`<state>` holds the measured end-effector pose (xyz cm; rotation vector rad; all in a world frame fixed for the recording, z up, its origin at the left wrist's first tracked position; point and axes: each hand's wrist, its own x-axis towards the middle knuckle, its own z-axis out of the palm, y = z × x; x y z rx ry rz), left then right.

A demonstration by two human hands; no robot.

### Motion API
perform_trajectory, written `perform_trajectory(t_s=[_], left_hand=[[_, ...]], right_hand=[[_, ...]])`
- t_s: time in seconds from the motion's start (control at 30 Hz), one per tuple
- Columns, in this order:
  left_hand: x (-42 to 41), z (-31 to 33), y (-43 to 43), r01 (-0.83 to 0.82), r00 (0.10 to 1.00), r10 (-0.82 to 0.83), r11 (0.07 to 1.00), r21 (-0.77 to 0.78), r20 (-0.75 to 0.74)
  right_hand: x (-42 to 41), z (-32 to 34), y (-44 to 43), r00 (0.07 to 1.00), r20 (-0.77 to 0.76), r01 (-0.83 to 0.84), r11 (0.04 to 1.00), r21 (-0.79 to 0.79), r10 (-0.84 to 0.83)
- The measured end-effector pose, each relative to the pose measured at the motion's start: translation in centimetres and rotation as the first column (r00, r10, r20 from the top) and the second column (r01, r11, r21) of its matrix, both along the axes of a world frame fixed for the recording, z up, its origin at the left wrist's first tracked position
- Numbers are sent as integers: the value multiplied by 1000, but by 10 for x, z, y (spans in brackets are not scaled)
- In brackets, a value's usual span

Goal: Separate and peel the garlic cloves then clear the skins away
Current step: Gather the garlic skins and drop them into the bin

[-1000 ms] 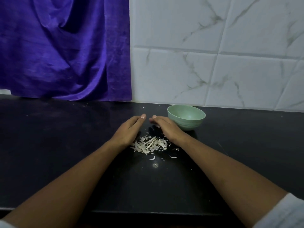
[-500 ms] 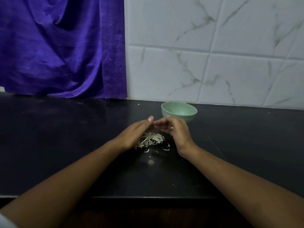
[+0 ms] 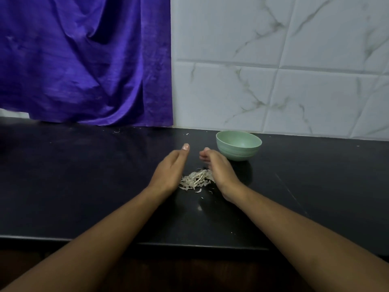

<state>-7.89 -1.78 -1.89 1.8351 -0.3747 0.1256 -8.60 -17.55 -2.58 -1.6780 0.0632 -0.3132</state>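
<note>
Home kitchen, black counter [image 3: 84,186], marble-look tile wall [image 3: 273,60], purple curtain [image 3: 84,60]

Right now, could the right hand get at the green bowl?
Probably yes: the right hand lies just beside the green bowl, with nothing standing between them; the garlic skins lie on its other side.

We note both forearms reaching forward and converging. The left hand [image 3: 171,170] stands on edge, fingers straight and together, palm inward. The right hand [image 3: 217,168] faces it, fingers slightly bent inward. Fingertips are apart.
</note>
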Motion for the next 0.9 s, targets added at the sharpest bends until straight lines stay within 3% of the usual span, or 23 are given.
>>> perform_trajectory(t_s=[0.1, 0.17, 0.27, 0.37, 0.5, 0.67, 0.8, 0.9], left_hand=[[-11, 2, -10, 3, 999, -5, 999, 33, 47], [-8, 3, -16, 18, 999, -20, 999, 41, 47], [5, 0, -26, 134, 988, -135, 991, -16, -80], [20, -1, -35, 175, 969, -204, 965, -196, -136], [34, 4, -22, 3, 996, -32, 945, -328, -83], [40, 0, -10, -13, 995, -10, 974, -226, -103], [37, -3, -16, 115, 986, -128, 985, -125, -109], [27, -1, -22, 233, 956, -249, 965, -117, -154]], right_hand=[[13, -1, 8, 999, 31, -40, 997, 61, 38], [9, -1, 1, 990, 133, 20, 989, 144, -39], [2, -3, -19, 969, 192, 132, 985, 114, -152], [8, -7, -37, 987, 96, 128, 991, 37, -131], [28, -2, -41, 1000, 0, 18, 998, -62, -18], [36, 13, -28, 989, -54, -138, 990, -28, 136], [5, 9, -23, 951, -57, -301, 953, 38, 303], [-18, 11, -20, 944, -14, -325, 939, 115, 328]])
